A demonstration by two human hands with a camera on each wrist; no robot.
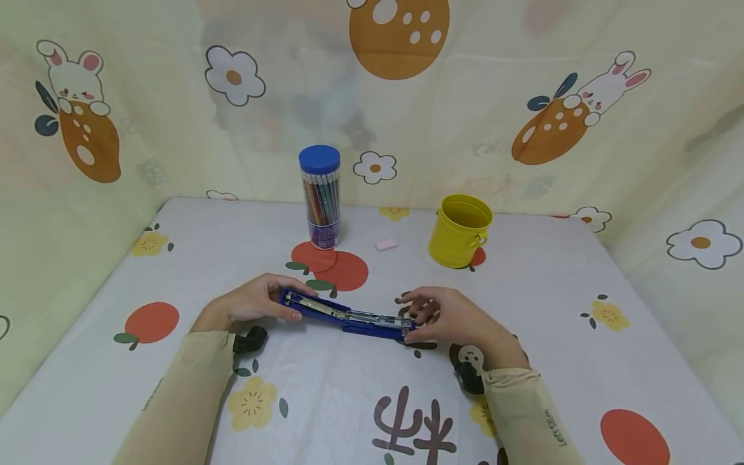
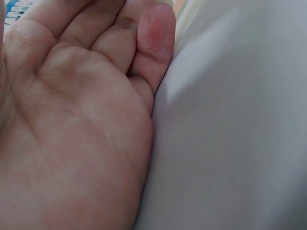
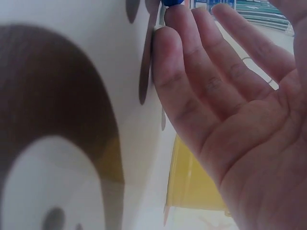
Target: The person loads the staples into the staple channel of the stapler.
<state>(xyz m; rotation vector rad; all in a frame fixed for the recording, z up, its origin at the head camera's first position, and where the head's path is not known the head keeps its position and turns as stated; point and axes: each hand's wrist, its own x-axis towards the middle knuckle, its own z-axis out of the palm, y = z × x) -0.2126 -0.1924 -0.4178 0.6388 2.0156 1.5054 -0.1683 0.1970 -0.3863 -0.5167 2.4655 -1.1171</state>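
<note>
A blue stapler (image 1: 374, 327) lies spread wide open between both hands, its metal inner parts facing up. At its left end the left hand (image 1: 261, 298) grips it between thumb and fingers. The right hand (image 1: 450, 316) pinches the opposite end, thumb on the near side and fingers behind. In the right wrist view, fingertips (image 3: 168, 40) are right by a blue piece of the stapler (image 3: 173, 2) at the top edge. The left wrist view is filled by the palm (image 2: 81, 120), which hides the stapler.
Behind the stapler stands a clear jar of pencils (image 1: 322, 200) with a blue lid. A small pink eraser (image 1: 386, 245) lies to its right, then a yellow bucket (image 1: 450, 239). A patterned cloth (image 1: 325, 400) covers the table, and a printed curtain (image 1: 302, 116) hangs behind.
</note>
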